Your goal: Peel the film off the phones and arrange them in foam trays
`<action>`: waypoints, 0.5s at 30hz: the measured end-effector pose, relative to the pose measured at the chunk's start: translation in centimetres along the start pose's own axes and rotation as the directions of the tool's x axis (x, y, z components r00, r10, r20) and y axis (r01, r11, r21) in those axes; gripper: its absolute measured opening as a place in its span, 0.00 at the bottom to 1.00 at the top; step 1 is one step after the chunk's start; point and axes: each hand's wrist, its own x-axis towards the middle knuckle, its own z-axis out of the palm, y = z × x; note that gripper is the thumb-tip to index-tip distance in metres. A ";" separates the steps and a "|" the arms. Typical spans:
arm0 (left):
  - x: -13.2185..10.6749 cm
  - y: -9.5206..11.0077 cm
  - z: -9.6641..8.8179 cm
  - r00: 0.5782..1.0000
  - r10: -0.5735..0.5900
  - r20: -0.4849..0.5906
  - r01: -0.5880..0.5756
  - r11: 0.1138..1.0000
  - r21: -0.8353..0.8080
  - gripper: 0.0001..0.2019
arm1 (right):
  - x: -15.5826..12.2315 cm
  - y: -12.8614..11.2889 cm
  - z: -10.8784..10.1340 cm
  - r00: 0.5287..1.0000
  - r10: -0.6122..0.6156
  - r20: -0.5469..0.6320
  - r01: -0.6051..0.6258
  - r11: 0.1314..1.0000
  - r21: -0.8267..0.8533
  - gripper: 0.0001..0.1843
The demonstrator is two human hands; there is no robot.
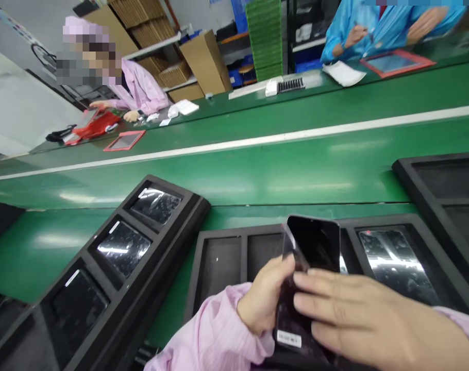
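A black smartphone [315, 239] with a small white barcode label [289, 338] near its lower end is held up over a black foam tray [221, 234]. Clear film seems to lie over part of its screen. My left hand [267, 293] grips the phone along its left edge, thumb on the front. Across the screen lies my right hand [358, 314], its fingers stretched out flat and touching the phone's face. To the right, another phone in film [397, 257] rests in a slot of the same tray. The left slots of that tray hold no phone.
On my left stands a second foam tray [153, 242] with several film-covered phones. A third tray [443, 180] is at the right. Beyond runs a green conveyor belt [257, 175] with a white strip. Across it, one person in pink [141, 85] and another in blue [392, 31] sit with red-framed items.
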 end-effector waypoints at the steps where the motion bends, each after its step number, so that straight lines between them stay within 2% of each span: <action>1: 0.2 -0.1 -0.1 0.999 -0.041 0.002 0.041 0.998 -0.048 0.18 | -0.3 0.5 0.4 0.999 0.036 -0.022 -0.036 0.999 -0.017 0.21; 3: 0.6 -0.1 -0.1 0.994 -0.108 0.006 0.107 0.984 -0.145 0.19 | -1.1 1.7 1.3 0.989 0.129 -0.068 -0.133 0.990 -0.056 0.17; 6: 0.9 -0.1 0.1 0.997 -0.068 -0.039 0.060 0.982 -0.180 0.14 | -1.8 3.2 2.3 0.957 0.226 -0.183 -0.254 0.955 -0.151 0.10; 9: 0.8 0.0 0.4 0.998 -0.043 -0.046 0.036 0.990 -0.138 0.12 | -1.6 3.8 2.7 0.895 0.308 -0.324 -0.388 0.894 -0.223 0.15; 11: 0.7 0.0 0.6 0.999 -0.046 -0.028 0.043 0.992 -0.117 0.13 | -1.4 3.9 2.7 0.862 0.351 -0.365 -0.449 0.863 -0.231 0.16; 15: 0.6 -0.2 0.7 1.000 0.015 -0.021 -0.017 0.996 -0.089 0.11 | -1.3 4.0 2.8 0.853 0.359 -0.379 -0.471 0.842 -0.261 0.16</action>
